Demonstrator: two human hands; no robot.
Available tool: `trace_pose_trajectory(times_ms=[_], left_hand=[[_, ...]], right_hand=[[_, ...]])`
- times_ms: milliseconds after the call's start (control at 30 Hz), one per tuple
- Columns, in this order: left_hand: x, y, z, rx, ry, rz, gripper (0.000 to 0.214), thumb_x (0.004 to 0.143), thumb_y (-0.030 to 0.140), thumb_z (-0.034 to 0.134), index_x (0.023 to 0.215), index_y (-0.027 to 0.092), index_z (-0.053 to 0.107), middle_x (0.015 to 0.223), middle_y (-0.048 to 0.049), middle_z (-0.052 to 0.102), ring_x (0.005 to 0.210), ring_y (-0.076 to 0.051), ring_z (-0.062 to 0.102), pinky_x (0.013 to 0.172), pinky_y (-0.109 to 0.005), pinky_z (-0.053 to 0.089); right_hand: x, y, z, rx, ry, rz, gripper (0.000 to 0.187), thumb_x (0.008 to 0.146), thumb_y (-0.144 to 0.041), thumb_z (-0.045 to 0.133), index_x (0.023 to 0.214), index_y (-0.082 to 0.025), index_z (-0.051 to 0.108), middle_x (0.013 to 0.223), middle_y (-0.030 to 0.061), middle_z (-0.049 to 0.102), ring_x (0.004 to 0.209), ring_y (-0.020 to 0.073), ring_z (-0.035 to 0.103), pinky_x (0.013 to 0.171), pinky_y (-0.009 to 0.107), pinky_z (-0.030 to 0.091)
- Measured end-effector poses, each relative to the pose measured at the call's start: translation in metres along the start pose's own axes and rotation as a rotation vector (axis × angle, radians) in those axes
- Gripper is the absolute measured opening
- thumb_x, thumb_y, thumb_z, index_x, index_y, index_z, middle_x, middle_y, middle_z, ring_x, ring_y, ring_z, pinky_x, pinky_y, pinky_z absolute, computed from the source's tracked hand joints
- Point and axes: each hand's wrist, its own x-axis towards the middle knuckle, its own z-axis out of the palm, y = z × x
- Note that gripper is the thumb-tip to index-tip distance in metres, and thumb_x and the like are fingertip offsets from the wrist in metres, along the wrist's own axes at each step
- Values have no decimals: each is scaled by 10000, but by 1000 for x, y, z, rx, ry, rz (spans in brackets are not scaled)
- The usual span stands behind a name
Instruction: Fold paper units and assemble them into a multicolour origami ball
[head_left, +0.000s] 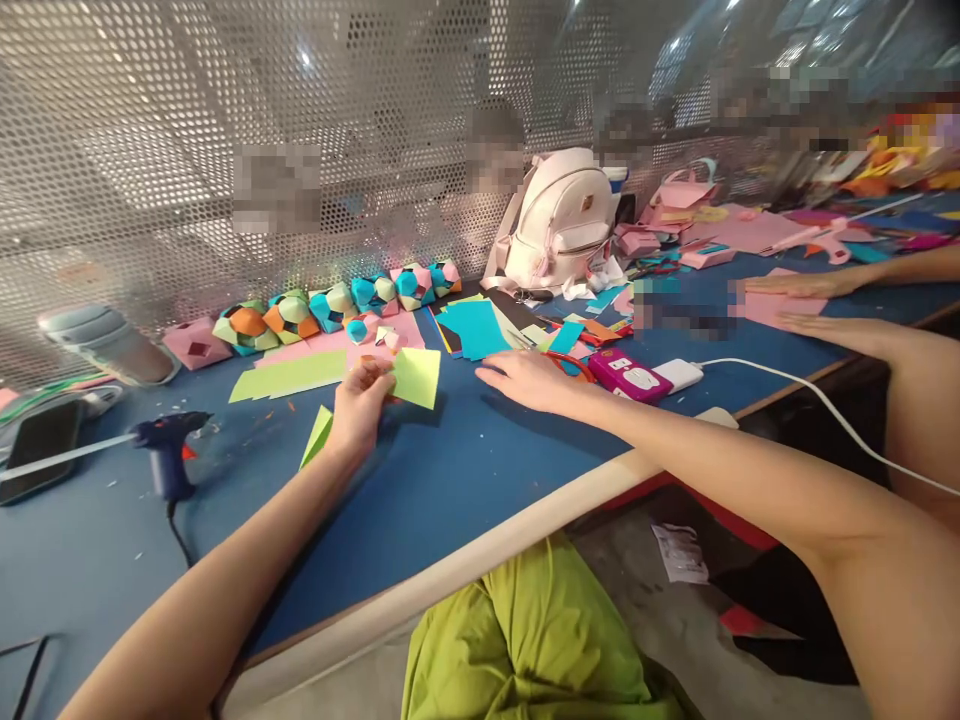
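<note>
L hand (360, 398) w/ paper (418, 379) (green), blue tbl (442, 480)

Smooth, matt paper makes up the green square (418, 379), the blue sheets (472, 331) and the folded balls (324, 303). The counter (442, 480) looks smooth — behind it, a shiny perforated metal screen (375, 110). Glue gun (166, 462): dark plastic. Trousers (525, 640): soft, wrinkled cloth.

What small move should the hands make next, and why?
Probably, bring the right hand to the free edge of the yellow-green paper: the left hand grips only one side, while the right looks empty and is apart from the sheet.
</note>
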Motion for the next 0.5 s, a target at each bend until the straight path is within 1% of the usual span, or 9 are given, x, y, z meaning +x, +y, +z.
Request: trace_pose_trajectory(times_ms=[33,100,133,200,233,300,400,500], left_hand=[[-5,-2,4,25,-15,8,245,608,219,674,845,182,626,722,24,562,607,-109,534,547,-239,482],[-14,-5,10,74,-30,34,248,646,242,670,883,193,616,703,30,551,616,-118,539,581,-256,496],[-18,-5,12,112,-46,53,251,673,256,658,911,200,605,704,32,547,620,-119,542,597,-260,497],[-23,-6,15,172,-55,73,267,696,271,649,948,215,583,695,39,534,620,-116,547,617,-257,491],[-25,-7,16,184,-62,73,294,699,279,650,976,223,569,707,38,541,634,-119,557,623,-255,486],[-28,-8,18,173,-81,40,343,698,296,657,1017,232,551,733,28,560,667,-126,577,624,-251,478],[-30,-9,22,116,-127,-61,367,712,342,657,1046,224,560,796,-8,616,700,-142,606,623,-262,480],[-34,-10,26,100,-233,-152,341,707,362,671,1008,212,611,893,-52,681,755,-179,643,686,-306,507]], right_hand=[[4,-5,-1,118,26,20,472,956,-496,340,978,-163,675,1024,110,699,999,258,633,862,361,454],[13,-18,1,409,28,28,407,915,-507,432,878,-173,662,878,49,698,847,203,639,749,297,462],[17,-25,5,533,21,32,349,877,-482,504,835,-166,647,826,32,685,793,183,625,700,274,454],[25,-33,13,701,15,84,201,785,-349,620,749,-152,605,727,12,648,702,154,587,623,245,426],[27,-35,18,743,12,93,144,768,-288,615,734,-151,588,699,4,634,673,142,576,598,234,418],[29,-34,25,796,4,99,83,757,-234,583,735,-154,574,667,-7,618,629,129,564,560,221,410],[26,-26,30,842,-5,88,84,742,-240,583,756,-157,582,667,-14,614,615,126,559,552,220,409],[20,-20,28,843,-37,63,102,735,-254,589,763,-156,594,703,-13,620,643,126,553,577,226,408]])
